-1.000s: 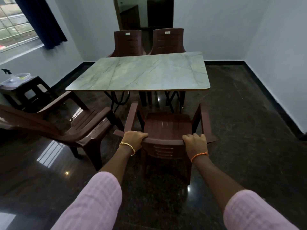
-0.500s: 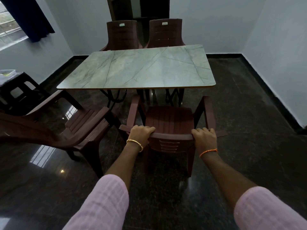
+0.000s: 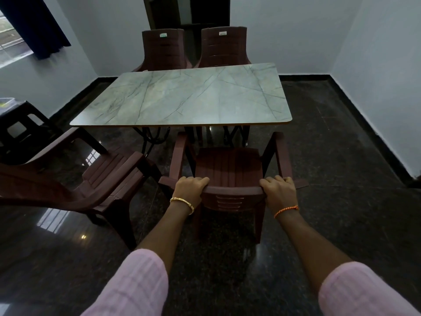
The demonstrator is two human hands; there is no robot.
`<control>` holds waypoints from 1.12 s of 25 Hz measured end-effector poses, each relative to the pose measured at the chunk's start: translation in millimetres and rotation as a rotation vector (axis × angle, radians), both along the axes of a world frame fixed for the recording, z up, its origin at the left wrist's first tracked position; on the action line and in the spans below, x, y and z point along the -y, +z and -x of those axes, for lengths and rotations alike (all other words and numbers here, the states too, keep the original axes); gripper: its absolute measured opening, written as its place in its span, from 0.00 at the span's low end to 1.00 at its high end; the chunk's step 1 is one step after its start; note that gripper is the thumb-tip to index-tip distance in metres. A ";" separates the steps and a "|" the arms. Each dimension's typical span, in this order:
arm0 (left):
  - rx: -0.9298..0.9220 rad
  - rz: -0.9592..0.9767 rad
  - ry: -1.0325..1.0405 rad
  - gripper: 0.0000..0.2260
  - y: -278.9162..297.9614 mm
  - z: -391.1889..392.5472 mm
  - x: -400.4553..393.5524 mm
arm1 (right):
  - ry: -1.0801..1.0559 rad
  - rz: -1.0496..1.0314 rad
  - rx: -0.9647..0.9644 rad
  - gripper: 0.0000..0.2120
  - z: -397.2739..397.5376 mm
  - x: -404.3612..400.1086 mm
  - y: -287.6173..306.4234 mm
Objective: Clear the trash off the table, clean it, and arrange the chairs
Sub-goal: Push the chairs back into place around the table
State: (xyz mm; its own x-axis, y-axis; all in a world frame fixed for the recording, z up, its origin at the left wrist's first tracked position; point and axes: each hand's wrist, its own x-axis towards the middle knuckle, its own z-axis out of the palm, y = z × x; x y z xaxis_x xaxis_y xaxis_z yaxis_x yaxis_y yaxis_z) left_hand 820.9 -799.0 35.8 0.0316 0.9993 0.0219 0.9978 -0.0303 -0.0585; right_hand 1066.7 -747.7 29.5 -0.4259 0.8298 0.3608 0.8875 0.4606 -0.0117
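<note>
A brown plastic armchair stands in front of me, facing the marble-patterned table. My left hand grips the left end of its backrest top, and my right hand grips the right end. The armrest fronts reach just short of the table's near edge. The tabletop is bare. A second brown chair stands to the left, turned at an angle away from the table. Two more brown chairs are tucked in at the far side.
A dark stool carrying a tray stands at the far left by the window wall. Polished dark floor spreads to the right of the table up to the white wall. A dark doorway lies behind the far chairs.
The chair in my hands has slid forward toward the table, and I have stepped closer with it. The angled chair on the left has stayed put.
</note>
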 end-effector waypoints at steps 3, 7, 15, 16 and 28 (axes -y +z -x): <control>-0.020 0.022 0.035 0.17 2.2 -5.9 -0.1 | -0.034 0.036 0.007 0.09 0.7 0.8 1.6; -0.030 0.064 0.133 0.18 5.8 -15.5 1.7 | -0.138 0.217 0.102 0.06 6.0 4.3 8.2; -0.068 0.043 0.239 0.42 11.9 32.6 60.6 | -0.252 0.628 0.279 0.32 124.9 44.5 44.8; -0.062 0.025 0.272 0.42 15.0 49.5 73.6 | -0.192 0.617 0.219 0.34 153.6 59.6 44.4; 0.081 -0.063 0.893 0.32 52.8 392.0 316.4 | 0.472 0.596 0.045 0.28 520.4 239.9 50.6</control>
State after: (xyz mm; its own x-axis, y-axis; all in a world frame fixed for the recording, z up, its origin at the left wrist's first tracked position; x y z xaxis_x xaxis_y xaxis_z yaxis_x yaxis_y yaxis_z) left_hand 428.9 -1115.4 88.6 -0.7609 0.6473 0.0458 0.6488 0.7600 0.0381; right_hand 546.3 -987.6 80.0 -0.7874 0.6051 -0.1175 0.6037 0.7183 -0.3458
